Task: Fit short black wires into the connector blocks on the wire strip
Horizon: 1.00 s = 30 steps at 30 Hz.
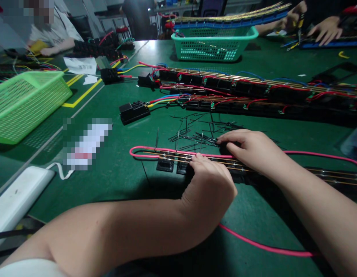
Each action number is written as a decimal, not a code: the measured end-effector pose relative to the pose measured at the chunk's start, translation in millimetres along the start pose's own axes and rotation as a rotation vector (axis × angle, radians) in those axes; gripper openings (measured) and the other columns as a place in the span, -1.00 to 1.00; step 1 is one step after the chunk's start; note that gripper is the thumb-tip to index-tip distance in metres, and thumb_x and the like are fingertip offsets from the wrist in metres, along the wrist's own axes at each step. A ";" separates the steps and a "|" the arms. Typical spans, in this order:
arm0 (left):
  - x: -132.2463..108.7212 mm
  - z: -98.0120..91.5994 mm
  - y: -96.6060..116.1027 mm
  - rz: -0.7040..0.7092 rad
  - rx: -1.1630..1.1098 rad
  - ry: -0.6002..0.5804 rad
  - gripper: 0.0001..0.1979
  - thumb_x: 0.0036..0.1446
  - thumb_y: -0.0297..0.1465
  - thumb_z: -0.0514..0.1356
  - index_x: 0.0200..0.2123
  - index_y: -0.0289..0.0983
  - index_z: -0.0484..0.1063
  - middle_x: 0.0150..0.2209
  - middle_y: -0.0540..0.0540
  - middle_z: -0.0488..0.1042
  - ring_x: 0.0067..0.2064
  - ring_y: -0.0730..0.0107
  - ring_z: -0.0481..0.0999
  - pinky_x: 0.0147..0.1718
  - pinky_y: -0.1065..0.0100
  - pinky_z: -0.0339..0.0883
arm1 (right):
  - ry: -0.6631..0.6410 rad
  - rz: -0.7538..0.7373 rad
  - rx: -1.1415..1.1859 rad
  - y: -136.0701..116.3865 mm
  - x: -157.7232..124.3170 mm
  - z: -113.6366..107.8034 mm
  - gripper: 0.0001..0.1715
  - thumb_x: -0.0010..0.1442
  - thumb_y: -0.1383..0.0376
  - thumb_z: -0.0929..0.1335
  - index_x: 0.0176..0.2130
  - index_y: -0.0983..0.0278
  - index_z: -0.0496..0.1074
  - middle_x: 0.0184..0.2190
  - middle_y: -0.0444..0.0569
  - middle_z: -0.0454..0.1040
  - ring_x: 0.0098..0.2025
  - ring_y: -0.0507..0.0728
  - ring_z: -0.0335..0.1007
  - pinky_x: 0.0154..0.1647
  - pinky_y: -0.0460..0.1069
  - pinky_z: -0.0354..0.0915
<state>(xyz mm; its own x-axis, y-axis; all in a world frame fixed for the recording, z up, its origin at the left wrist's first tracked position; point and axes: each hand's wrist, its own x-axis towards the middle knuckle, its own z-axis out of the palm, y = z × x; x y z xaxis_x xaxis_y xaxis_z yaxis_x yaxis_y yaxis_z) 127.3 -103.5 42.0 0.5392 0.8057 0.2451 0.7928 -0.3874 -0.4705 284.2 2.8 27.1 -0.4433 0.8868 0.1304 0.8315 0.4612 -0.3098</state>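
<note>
The rod strip [165, 164] lies across the bench [109, 184] right in front of you, its right end cut off by the picture's edge and its middle partly hidden by your hands. Two black blocks show left of your left hand [210, 177], and one pink cable [316, 153] runs along the rods, looping back at the left end. Three black ties stand up along that cable. Your left fingers bend down onto the rods and cable; whether they pinch anything, you cannot tell from here. Your right hand [250, 144] lies just beyond the strip, its fingertips at the loose black ties [203, 138]; whether they close on one is hidden, and the heap is too tangled to count. Farther back, wired strips [247, 84] overlap, their number hard to make out. Two green baskets stand on the bench, one at left [31, 104], cut off, and one at the back [210, 48].
</note>
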 end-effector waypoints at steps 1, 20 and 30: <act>0.2 -0.1 -0.2 0.001 0.001 0.002 -0.69 0.20 -0.59 0.02 -0.12 -0.60 0.51 -0.21 -0.44 0.60 -0.20 0.07 0.64 -0.26 0.22 0.50 | -0.002 0.003 -0.005 -0.3 0.1 0.0 -0.59 0.13 0.36 0.22 -0.21 0.29 0.62 -0.20 0.02 0.64 -0.11 0.24 0.55 -0.02 0.12 0.41; -1.0 -0.9 0.4 0.015 -0.008 -0.022 -0.70 0.23 -0.56 0.05 -0.09 -0.61 0.50 -0.17 -0.48 0.58 -0.16 0.03 0.63 -0.23 0.20 0.50 | 0.013 0.001 0.008 -1.2 -0.1 -1.2 -0.68 0.14 0.37 0.24 -0.32 0.26 0.58 -0.26 0.02 0.61 -0.19 0.21 0.53 -0.08 0.08 0.39; -1.1 0.8 0.9 0.015 -0.007 -0.008 -0.69 0.22 -0.56 0.04 -0.10 -0.63 0.49 -0.18 -0.49 0.58 -0.16 0.01 0.63 -0.24 0.20 0.50 | 0.032 -0.003 -0.010 -2.2 -1.5 -0.9 -0.66 0.14 0.36 0.24 -0.28 0.22 0.60 -0.24 -0.04 0.64 -0.17 0.19 0.55 -0.08 0.07 0.40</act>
<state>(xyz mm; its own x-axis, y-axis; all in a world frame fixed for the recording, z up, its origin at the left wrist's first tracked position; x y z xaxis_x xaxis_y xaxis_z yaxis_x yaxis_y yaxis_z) 127.3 -104.4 40.7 0.5491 0.8031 0.2313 0.7865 -0.4030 -0.4680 283.4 0.4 28.4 -0.4351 0.8857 0.1619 0.8334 0.4642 -0.3000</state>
